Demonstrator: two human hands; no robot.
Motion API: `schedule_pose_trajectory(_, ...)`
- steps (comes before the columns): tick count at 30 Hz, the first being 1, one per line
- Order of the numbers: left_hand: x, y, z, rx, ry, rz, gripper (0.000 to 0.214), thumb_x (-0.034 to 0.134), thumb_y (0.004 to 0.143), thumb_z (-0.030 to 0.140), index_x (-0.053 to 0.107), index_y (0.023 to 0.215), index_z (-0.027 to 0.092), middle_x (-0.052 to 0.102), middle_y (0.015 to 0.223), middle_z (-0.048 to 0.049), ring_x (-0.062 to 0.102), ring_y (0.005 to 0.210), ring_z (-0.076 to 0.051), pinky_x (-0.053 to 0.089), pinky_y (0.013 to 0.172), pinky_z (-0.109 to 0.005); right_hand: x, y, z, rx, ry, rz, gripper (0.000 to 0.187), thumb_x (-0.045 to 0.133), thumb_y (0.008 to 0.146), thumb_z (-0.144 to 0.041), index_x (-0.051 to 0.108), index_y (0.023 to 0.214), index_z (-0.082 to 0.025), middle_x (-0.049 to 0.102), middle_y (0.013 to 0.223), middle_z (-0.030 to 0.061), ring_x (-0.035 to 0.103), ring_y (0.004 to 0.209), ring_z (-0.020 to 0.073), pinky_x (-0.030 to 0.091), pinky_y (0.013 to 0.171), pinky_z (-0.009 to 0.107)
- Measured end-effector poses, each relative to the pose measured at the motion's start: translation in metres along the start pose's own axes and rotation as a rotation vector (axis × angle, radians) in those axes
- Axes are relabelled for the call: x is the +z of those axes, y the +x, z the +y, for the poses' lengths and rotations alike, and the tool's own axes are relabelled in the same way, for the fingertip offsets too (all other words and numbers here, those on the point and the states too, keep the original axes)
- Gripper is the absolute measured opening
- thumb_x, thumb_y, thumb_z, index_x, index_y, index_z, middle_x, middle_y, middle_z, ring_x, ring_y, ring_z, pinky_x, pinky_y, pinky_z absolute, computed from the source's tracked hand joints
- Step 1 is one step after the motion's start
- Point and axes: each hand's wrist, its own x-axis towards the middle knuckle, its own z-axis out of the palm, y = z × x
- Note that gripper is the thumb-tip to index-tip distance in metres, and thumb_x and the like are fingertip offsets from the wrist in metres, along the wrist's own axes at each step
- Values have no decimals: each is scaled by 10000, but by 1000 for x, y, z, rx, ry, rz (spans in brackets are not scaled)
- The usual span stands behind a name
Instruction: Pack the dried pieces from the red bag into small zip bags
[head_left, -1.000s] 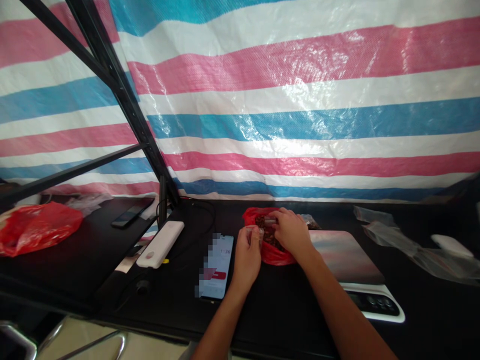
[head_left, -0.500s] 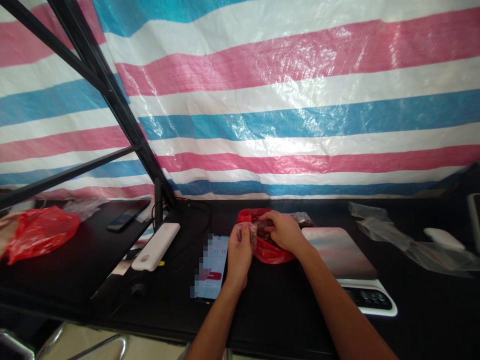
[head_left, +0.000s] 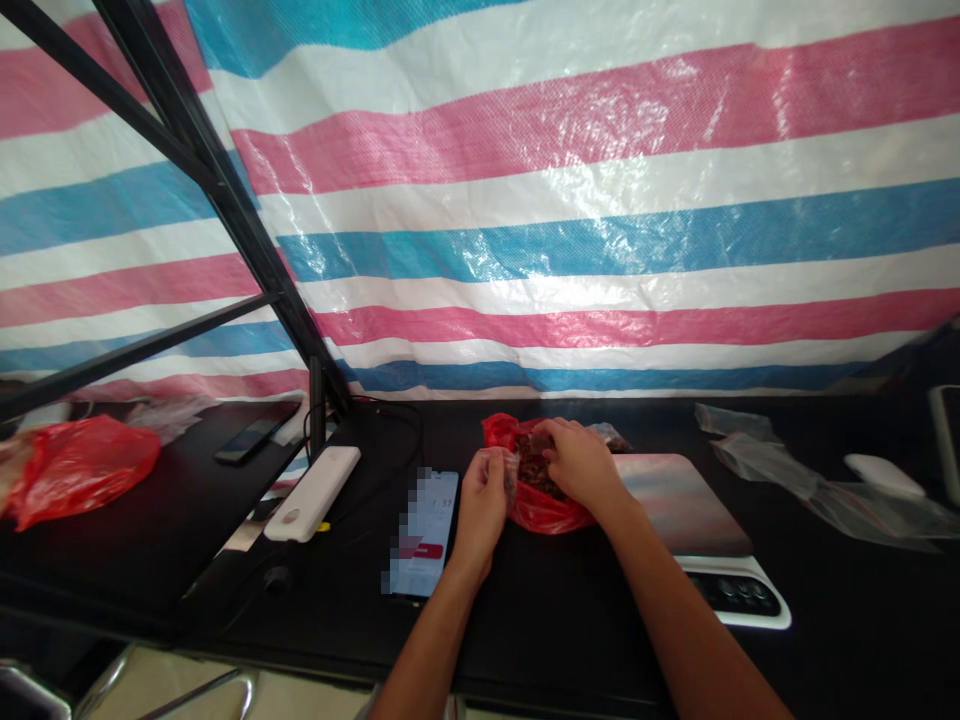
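A small clear plastic bag point(head_left: 511, 468) is pinched between the thumb and fingers of my left hand point(head_left: 484, 500), at the left edge of an open red plastic bag point(head_left: 551, 516). Small brown pieces point(head_left: 532, 465) fill the red bag; I cannot make out their kind. My right hand point(head_left: 583, 468) reaches over its right side with fingers curled together at the pieces. What those fingers hold is too small and partly hidden to name. Partly behind my right hand lies another clear bag point(head_left: 611, 436).
A flat scale point(head_left: 686, 505) lies right of my right forearm. Clear plastic bags point(head_left: 780, 470) and a white object point(head_left: 885, 475) lie farther right. Left are a lit phone point(head_left: 426, 540) and a white power bank point(head_left: 313, 492). Another person's hand point(head_left: 9, 470) touches a red bag point(head_left: 90, 465).
My right hand has shifted slightly right, showing more of the brown pieces. The red bag's rim has moved a little, and my left hand keeps its pinch on the clear bag.
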Motion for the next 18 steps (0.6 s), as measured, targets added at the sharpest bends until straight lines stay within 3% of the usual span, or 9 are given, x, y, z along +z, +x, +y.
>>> schedule_pose_trajectory(5,2,-3,5,-7,-28,-13,430,761,762,602,646,812,191,595,697,22,548,644,-119,434,641,-225,2,-4,2,-36,-25,-6,506,582,813,-45,687,1269,-239,670,1231,88,598,1110,265,383,911,366)
schedule_pose_trajectory(18,2,-7,11,-3,-116,46,441,758,766,598,634,863,187,656,776,11,625,736,-143,501,733,-253,3,-12,6,-151,85,-17,501,582,802,-24,730,1210,-274,681,1219,46,607,1083,231,361,934,362)
